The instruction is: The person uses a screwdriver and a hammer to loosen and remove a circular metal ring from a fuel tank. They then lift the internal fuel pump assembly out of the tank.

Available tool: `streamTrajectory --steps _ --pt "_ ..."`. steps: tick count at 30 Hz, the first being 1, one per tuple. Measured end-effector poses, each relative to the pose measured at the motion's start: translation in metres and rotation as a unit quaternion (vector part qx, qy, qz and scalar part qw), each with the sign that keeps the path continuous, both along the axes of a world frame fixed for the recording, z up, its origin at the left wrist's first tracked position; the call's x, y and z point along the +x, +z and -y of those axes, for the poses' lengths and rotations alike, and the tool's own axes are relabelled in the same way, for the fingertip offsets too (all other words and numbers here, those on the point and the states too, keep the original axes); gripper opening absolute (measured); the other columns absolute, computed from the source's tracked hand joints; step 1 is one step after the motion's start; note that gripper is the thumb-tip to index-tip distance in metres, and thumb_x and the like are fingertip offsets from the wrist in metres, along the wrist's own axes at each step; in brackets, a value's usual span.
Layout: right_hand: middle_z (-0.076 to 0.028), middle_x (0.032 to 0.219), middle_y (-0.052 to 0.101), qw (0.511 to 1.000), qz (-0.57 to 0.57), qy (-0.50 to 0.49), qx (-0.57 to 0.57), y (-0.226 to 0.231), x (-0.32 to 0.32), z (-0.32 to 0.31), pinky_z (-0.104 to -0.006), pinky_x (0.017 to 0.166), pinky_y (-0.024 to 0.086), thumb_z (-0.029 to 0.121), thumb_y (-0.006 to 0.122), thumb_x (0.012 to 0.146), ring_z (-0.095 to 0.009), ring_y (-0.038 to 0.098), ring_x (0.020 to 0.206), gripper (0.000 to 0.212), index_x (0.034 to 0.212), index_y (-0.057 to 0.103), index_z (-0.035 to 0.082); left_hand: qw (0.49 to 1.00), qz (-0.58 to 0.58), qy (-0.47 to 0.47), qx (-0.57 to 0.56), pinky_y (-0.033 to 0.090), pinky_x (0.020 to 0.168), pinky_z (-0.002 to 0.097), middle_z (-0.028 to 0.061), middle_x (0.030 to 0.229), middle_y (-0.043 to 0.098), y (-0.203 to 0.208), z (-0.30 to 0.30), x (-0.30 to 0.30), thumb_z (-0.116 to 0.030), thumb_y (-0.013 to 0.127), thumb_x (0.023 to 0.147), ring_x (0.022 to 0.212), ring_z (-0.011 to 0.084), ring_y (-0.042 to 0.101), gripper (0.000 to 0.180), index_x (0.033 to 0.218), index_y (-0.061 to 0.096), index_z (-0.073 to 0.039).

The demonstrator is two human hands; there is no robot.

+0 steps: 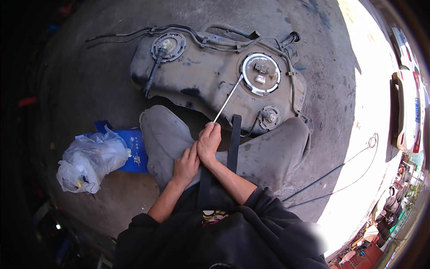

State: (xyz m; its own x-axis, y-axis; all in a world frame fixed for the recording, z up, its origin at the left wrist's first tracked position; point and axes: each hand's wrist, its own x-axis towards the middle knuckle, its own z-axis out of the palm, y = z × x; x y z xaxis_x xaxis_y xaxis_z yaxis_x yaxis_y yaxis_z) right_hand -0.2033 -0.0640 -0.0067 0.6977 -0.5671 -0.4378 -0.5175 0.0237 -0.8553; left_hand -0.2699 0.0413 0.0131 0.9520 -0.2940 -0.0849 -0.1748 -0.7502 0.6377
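Tank: on the floor (329, 96) just beyond the knees, a broad dusty tank (204, 74); looks bulky and stiff-walled, awkward rather than delicate, its dusty skin perhaps slippery; the moulded outer edges seem the surer hold
Pipes: thin pipes (204, 41) along the far side, likely easy to bend or crack, poor to lift by
Ring: pale ring (261, 54) on the tank's right half, likely hard and thin-rimmed
Rod: slim and straight, probably light and stiff; the rod (227, 102) meets the ring's near left edge, and its handle end is the place to grip
Right hand: right hand (209, 141) closed round the rod's near end
Left hand: left hand (186, 167) against the right hand's heel, cannot tell whether it grips anything
Room: trouser legs hem in the near side; floor extends left and right, with a plastic bag (96, 159) by the left knee
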Motion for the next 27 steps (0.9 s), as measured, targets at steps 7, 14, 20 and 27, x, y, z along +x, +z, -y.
streamTrajectory --steps 7,14,20,27 --pt "-0.014 0.066 0.059 1.000 -0.013 0.002 0.028 0.008 -0.014 0.003 -0.0442 0.060 0.047 0.027 0.044 0.110 -0.029 0.061 0.060 0.033 0.092 0.053 0.001 1.000 -0.027 -0.009 0.003 0.055 0.063 0.0537 0.0181 0.100 0.064 0.045 0.002 -0.002 -0.020 0.059 0.100 0.071 0.0434 0.068 0.050 0.148 0.048 -0.009" --pt "-0.014 0.066 0.059 0.999 -0.034 0.023 0.026 0.007 -0.013 0.010 -0.0440 0.059 0.046 0.026 0.044 0.110 -0.028 0.059 0.058 0.033 0.089 0.051 0.000 0.996 -0.063 -0.012 0.054 0.055 0.061 0.0533 0.0177 0.102 0.063 0.050 0.010 -0.007 -0.022 0.060 0.100 0.070 0.0425 0.068 0.052 0.149 0.046 -0.011" --pt "-0.019 0.068 0.060 0.998 -0.042 0.014 0.055 0.017 -0.009 0.011 -0.0478 0.059 0.046 0.027 0.045 0.110 -0.033 0.061 0.060 0.034 0.089 0.049 0.000 0.996 -0.057 -0.023 0.066 0.057 0.059 0.0524 0.0167 0.102 0.063 0.045 0.006 -0.005 -0.021 0.062 0.098 0.068 0.0407 0.069 0.055 0.149 0.046 -0.010" --pt "-0.029 0.075 0.063 0.996 -0.058 0.043 -0.045 -0.002 -0.011 0.002 -0.0605 0.067 0.044 0.032 0.042 0.110 -0.054 0.061 0.074 0.033 0.096 0.047 0.002 0.997 -0.027 -0.011 0.077 0.058 0.059 0.0525 0.0161 0.103 0.064 0.002 0.000 -0.018 -0.019 0.064 0.094 0.067 0.0397 0.070 0.057 0.147 0.046 -0.009"
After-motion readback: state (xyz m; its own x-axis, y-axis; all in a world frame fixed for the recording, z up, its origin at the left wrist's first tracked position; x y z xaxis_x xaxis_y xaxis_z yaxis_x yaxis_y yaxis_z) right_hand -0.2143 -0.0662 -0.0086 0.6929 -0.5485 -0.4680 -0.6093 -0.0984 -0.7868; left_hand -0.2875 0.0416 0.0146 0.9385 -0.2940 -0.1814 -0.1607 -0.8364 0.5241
